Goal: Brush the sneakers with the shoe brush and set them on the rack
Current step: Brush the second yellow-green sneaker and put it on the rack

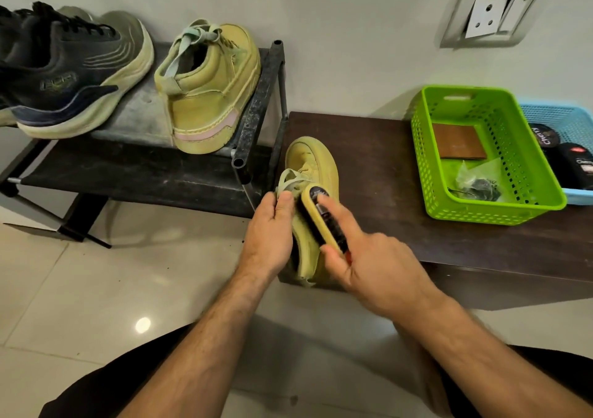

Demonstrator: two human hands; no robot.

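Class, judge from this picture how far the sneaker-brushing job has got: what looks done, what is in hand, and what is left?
Done, it seems: one yellow sneaker already stands on the rack, beside a dark shoe. In hand: the left hand steadies the second yellow sneaker on the brown bench while the right hand presses the brush against it. Left: finish brushing and set it on the rack.

A round black tin (548, 135) in the blue basket (574, 114) is showing white lettering reading "Cherry"; other labels are staying too blurred to read.
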